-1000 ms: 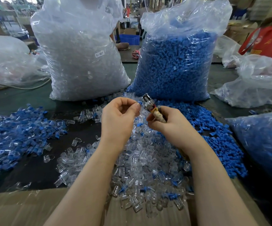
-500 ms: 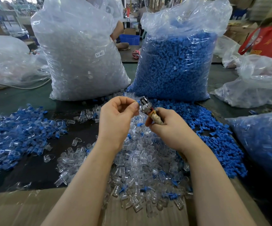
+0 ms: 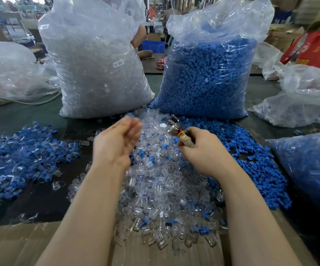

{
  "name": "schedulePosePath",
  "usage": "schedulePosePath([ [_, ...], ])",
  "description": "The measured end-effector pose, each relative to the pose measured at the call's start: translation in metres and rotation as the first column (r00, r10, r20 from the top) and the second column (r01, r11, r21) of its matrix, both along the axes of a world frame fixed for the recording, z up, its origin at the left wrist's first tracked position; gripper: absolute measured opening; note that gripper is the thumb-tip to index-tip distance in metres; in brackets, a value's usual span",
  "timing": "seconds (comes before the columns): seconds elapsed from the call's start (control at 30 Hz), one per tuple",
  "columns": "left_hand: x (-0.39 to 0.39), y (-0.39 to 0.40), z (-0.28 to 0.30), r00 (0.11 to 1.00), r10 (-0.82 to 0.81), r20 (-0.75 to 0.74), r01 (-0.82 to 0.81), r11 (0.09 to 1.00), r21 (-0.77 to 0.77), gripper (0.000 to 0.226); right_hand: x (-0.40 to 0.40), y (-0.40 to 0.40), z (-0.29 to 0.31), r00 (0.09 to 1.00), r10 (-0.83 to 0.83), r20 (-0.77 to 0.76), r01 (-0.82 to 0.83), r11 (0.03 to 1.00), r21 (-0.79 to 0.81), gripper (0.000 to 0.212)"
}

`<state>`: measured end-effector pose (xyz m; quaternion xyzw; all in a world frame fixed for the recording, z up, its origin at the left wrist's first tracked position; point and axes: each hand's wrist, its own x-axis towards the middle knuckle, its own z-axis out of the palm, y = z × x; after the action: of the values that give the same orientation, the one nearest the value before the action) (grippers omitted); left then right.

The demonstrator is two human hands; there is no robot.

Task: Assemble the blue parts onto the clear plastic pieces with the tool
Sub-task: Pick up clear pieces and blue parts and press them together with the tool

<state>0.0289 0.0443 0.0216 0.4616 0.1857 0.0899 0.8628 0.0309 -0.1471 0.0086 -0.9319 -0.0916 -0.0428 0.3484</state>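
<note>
My right hand (image 3: 203, 152) grips a small tool (image 3: 176, 129) by its taped handle, metal head pointing up and left. My left hand (image 3: 117, 143) is blurred and held apart from the tool, its fingers loosely extended. A small blue and clear piece (image 3: 130, 115) shows just past its fingertips; whether the fingers touch it is unclear. Under both hands lies a heap of clear plastic pieces (image 3: 155, 185). Loose blue parts (image 3: 255, 162) are piled to the right. A spread of assembled blue-and-clear pieces (image 3: 21, 150) lies at the left.
Two tall bags stand behind the heaps, one with clear pieces (image 3: 97, 64) and one with blue parts (image 3: 209, 73). More plastic bags (image 3: 305, 104) sit right and left, one of blue parts (image 3: 308, 169). Cardboard (image 3: 11, 244) covers the near edge. Another person's arm (image 3: 139, 38) shows behind the bags.
My left hand has drawn away from the tool head to the left and its fingers have opened out. The right hand with the tool has stayed nearly in place.
</note>
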Motion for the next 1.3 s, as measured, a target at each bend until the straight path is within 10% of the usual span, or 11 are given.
schedulePosePath([
  [0.27,0.002,0.072,-0.011,0.851,0.473,-0.230,-0.518,0.676,-0.525,0.016,0.001,-0.002,-0.002,1.000,-0.018,0.020,0.019,0.998,-0.054,0.008],
  [0.43,-0.002,0.078,-0.009,0.817,0.559,-0.141,-0.477,0.518,-0.710,0.024,0.002,-0.001,-0.005,0.999,-0.027,0.031,0.029,0.999,-0.044,0.009],
  [0.6,-0.003,0.038,0.003,1.000,-0.005,-0.004,0.004,0.987,-0.160,0.018,0.002,0.002,-0.005,0.996,-0.027,0.084,0.031,0.999,-0.045,0.017],
  [0.7,-0.008,0.006,0.006,0.907,-0.407,-0.105,0.420,0.869,0.262,0.041,0.002,0.004,-0.005,0.996,0.002,0.093,0.002,0.999,-0.049,0.017],
  [0.8,-0.016,-0.019,0.003,0.780,-0.611,-0.137,0.615,0.706,0.351,0.046,0.000,0.008,-0.005,0.993,0.051,0.102,-0.047,0.998,-0.043,0.025],
  [1.17,-0.014,-0.018,0.005,0.915,-0.401,-0.038,0.379,0.827,0.414,0.028,-0.002,0.011,-0.002,0.993,0.102,0.061,-0.084,0.966,-0.246,0.036],
  [1.3,-0.010,-0.011,0.003,0.925,-0.371,-0.085,0.338,0.698,0.632,0.030,-0.003,0.013,-0.003,0.998,0.020,0.062,-0.012,0.993,-0.116,0.018],
])
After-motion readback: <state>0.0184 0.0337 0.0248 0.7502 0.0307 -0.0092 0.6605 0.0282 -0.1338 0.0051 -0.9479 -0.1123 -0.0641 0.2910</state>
